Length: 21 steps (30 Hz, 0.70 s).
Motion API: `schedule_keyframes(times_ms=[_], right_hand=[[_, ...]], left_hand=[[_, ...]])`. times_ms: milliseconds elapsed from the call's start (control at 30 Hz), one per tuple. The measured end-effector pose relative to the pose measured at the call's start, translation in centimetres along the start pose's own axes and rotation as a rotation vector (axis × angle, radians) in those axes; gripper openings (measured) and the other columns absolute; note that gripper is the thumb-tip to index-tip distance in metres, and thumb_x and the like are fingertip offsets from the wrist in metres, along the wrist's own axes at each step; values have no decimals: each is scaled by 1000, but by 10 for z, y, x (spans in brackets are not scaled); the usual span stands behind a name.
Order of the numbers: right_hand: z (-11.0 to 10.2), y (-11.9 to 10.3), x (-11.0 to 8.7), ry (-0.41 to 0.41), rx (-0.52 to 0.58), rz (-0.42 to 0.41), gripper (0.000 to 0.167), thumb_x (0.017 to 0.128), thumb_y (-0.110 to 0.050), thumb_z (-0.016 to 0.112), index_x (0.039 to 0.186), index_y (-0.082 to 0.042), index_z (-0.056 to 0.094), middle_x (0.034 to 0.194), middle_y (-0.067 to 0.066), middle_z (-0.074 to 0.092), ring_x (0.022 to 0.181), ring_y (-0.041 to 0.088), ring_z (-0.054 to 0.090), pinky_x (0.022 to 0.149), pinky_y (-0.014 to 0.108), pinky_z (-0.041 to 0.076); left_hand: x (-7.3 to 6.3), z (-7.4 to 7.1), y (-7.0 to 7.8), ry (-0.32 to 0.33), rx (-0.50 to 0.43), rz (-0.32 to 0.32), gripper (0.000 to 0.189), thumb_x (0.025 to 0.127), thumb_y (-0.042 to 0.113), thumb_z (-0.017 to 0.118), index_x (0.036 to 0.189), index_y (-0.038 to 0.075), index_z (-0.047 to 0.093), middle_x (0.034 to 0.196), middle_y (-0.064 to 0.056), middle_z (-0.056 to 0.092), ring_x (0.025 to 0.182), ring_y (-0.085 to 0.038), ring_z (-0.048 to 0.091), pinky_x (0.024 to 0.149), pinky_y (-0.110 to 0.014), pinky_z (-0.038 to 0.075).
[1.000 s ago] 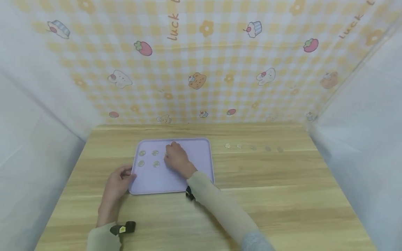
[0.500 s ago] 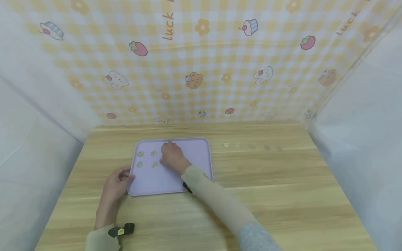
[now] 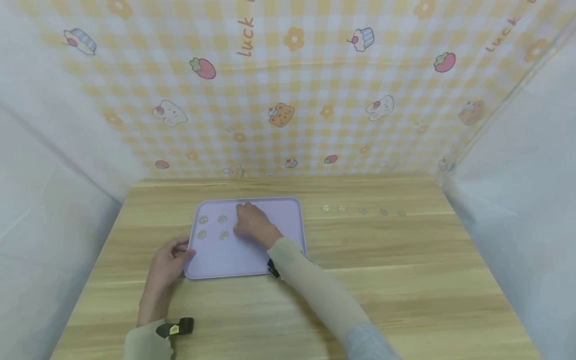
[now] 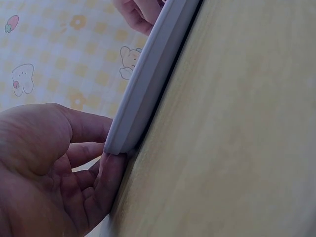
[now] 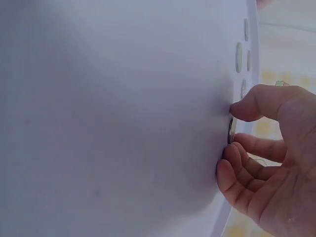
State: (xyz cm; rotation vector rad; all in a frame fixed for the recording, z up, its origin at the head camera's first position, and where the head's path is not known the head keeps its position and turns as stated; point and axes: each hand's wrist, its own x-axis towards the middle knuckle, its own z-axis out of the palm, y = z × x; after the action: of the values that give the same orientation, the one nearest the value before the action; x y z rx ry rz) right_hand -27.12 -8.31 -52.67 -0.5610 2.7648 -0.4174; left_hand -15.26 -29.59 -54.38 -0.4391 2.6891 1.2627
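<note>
A lilac tray [image 3: 245, 262] lies on the wooden table, and several silvery coins [image 3: 223, 235] are laid out in two rows on its left half. My left hand [image 3: 165, 262] holds the tray's left edge, thumb at the rim and fingers along the outside; the left wrist view shows the fingertips right at the tray's corner [image 4: 140, 98]. Over the tray's upper middle, my right hand [image 3: 255, 223] has its fingers curled down. In the right wrist view a coin [image 5: 231, 130] sits between thumb and fingers, close against the tray surface. From above, the hand mostly hides that coin.
Several more coins [image 3: 342, 208] lie in a row on the table [image 3: 382, 280] to the right of the tray. A yellow checked cloth [image 3: 288, 80] hangs behind the table, with white sheets [image 3: 517, 200] at both sides.
My right hand shifts only slightly around the same spot on the tray. The left hand keeps its place at the tray edge, and the coins lie as before.
</note>
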Motion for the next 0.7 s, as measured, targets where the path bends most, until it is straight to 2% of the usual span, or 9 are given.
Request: schedule_keyframes(times_ms=[67, 167, 367, 467, 600, 700], right_hand=[[-2, 0, -1, -1, -19, -26, 24, 86, -15, 69, 108, -8, 63, 96, 3, 58, 81, 15, 54, 74, 27, 51], [-6, 1, 0, -27, -6, -34, 19, 87, -15, 69, 103, -8, 63, 92, 2, 58, 78, 14, 54, 69, 26, 49], [-16, 6, 4, -127, 144, 72, 24, 86, -19, 71, 105, -6, 63, 93, 3, 63, 78, 16, 57, 68, 28, 50], [-18, 10, 5, -153, 186, 86, 26, 86, -22, 71, 105, -6, 63, 93, 3, 63, 77, 16, 55, 67, 28, 48], [-14, 13, 4, -125, 227, 66, 26, 85, -21, 72, 103, -7, 60, 90, 2, 59, 77, 15, 51, 65, 26, 45], [-9, 14, 2, -75, 169, 8, 25, 85, -22, 71, 101, -10, 56, 90, 0, 54, 77, 14, 50, 65, 25, 43]], left_hand=[[0, -1, -1, 4, 7, 4, 46, 96, 19, 62, 138, 2, 54, 114, -15, 65, 96, -24, 61, 69, -24, 49], [0, -2, 0, 6, 9, 4, 46, 96, 19, 63, 138, 2, 54, 113, -16, 65, 95, -24, 61, 69, -24, 49], [1, -1, 3, 1, -6, -15, 46, 96, 20, 63, 138, 3, 54, 114, -16, 63, 95, -24, 59, 70, -25, 48], [2, 0, 3, 0, -7, -22, 47, 96, 20, 63, 139, 2, 54, 114, -16, 62, 96, -24, 58, 70, -25, 48], [2, 0, 2, 0, -11, -18, 47, 96, 20, 63, 138, 2, 54, 114, -16, 63, 96, -24, 59, 70, -25, 48], [2, 0, 1, -4, -14, -10, 47, 96, 19, 63, 138, 1, 54, 114, -16, 62, 96, -25, 59, 70, -24, 49]])
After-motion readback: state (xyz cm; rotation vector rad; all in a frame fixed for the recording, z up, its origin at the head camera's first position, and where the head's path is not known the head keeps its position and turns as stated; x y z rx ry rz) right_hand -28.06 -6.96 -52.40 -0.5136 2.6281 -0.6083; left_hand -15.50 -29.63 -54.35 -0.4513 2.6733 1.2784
